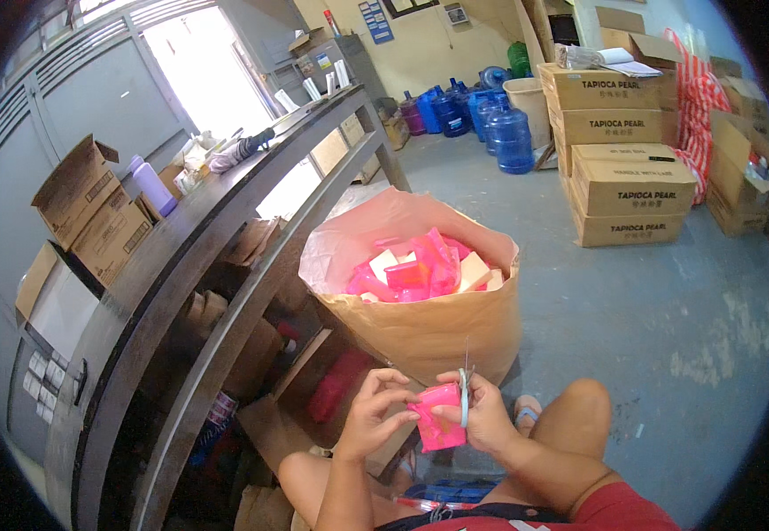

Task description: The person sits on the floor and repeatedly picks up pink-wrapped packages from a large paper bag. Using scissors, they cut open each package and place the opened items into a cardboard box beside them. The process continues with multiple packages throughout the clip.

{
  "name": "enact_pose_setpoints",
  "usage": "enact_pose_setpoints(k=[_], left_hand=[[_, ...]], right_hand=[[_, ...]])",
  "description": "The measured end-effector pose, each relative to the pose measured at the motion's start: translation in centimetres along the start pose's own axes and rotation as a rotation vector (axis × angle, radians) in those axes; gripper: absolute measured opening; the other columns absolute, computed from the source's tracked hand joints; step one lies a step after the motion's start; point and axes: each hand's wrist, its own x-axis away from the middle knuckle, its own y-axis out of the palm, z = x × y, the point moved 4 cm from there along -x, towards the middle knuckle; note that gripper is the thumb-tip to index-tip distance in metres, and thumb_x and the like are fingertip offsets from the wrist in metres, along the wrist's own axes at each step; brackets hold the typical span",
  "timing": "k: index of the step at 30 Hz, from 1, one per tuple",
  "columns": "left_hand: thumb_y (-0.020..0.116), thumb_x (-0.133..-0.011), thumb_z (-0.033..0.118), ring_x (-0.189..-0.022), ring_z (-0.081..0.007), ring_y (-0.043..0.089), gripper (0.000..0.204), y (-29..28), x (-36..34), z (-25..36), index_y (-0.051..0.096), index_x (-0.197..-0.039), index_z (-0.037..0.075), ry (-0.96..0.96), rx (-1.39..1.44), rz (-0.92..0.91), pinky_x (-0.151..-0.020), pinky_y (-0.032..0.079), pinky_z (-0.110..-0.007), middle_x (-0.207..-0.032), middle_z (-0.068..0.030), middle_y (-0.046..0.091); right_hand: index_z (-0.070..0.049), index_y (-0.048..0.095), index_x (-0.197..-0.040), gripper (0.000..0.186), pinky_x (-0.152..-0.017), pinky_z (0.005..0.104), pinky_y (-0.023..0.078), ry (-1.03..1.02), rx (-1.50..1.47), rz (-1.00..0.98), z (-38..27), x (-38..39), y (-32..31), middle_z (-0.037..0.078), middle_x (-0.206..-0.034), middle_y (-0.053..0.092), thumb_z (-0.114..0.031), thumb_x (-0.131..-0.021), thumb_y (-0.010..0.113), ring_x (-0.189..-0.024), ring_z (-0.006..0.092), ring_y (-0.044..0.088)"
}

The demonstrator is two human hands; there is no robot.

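Over my lap, my right hand (483, 419) grips a small bright pink plastic packet (440, 434), its thumb across the front. The same hand also keeps hold of a pair of scissors (465, 400) with pale blue handles, blades pointing up and away. My left hand (378, 414) pinches the packet's upper left edge between thumb and fingers. Just beyond my hands stands a large brown paper sack (420, 341), its top wide apart. Inside lie crumpled pink wrappers (437, 261) and several cream-coloured blocks (473, 273).
A long dark bench (198, 221) runs along my left, with cardboard boxes (92, 208) and a purple bottle (150, 184) on top. Beneath it sits an open carton (300, 372). Stacked cartons (628, 190) stand at the far right; blue water jugs (510, 142) line the back.
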Motion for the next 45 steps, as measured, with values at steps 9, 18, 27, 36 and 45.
enact_pose_setpoints(k=[9, 18, 27, 36, 45], left_hand=[[0.064, -0.084, -0.007, -0.089, -0.0123, 0.060, 0.017, 0.2, 1.2, -0.1, 0.062, -0.094, 0.006, 0.070, 0.758, 0.647, -0.078, 0.054, -0.033, -0.117, -0.0044, 0.044], [0.059, -0.089, -0.007, -0.095, -0.0104, 0.055, 0.017, -0.7, -2.3, 1.8, 0.061, -0.101, 0.005, 0.187, 0.698, 0.813, -0.078, 0.052, -0.031, -0.127, -0.0003, 0.040], [0.060, -0.090, -0.005, -0.091, -0.0118, 0.057, 0.009, 1.5, -7.5, 4.7, 0.059, -0.094, 0.003, 0.140, 0.681, 0.694, -0.078, 0.052, -0.027, -0.119, 0.0000, 0.045], [0.065, -0.092, 0.023, -0.094, -0.0216, 0.063, 0.022, 3.1, -7.5, 2.9, 0.061, -0.103, 0.004, -0.030, 0.830, 0.297, -0.082, 0.052, -0.038, -0.119, -0.0064, 0.053], [0.029, -0.087, 0.076, -0.121, -0.0359, 0.053, 0.088, 8.7, 4.9, -5.1, 0.037, -0.144, 0.010, -0.825, 1.547, -0.315, -0.094, 0.050, -0.050, -0.133, -0.0205, 0.052]], right_hand=[[0.000, 0.055, -0.124, 0.050, -0.085, 0.0287, 0.052, 0.024, -0.073, -0.104, -1.1, 1.1, 2.3, 0.008, -0.105, 0.066, 0.003, -0.079, 0.075, -0.095, 0.0137, 0.063], [0.000, 0.054, -0.125, 0.048, -0.090, 0.0314, 0.052, -0.005, -0.283, -0.049, -3.3, 0.8, 4.9, 0.009, -0.109, 0.064, 0.007, -0.080, 0.071, -0.100, 0.0161, 0.062], [0.000, 0.054, -0.124, 0.048, -0.089, 0.0330, 0.054, -0.134, -0.361, 0.044, -6.9, 0.4, 3.1, 0.012, -0.111, 0.064, 0.008, -0.080, 0.071, -0.098, 0.0179, 0.064], [0.000, 0.054, -0.126, 0.056, -0.087, 0.0276, 0.051, -0.456, 0.097, 0.126, -9.7, 2.0, -0.6, 0.006, -0.104, 0.062, 0.005, -0.075, 0.077, -0.101, 0.0153, 0.060], [-0.004, 0.062, -0.120, 0.058, -0.077, 0.0335, 0.049, -0.554, 0.831, -0.434, -7.3, 1.7, 0.6, 0.009, -0.097, 0.058, -0.001, -0.064, 0.076, -0.088, 0.0234, 0.059]])
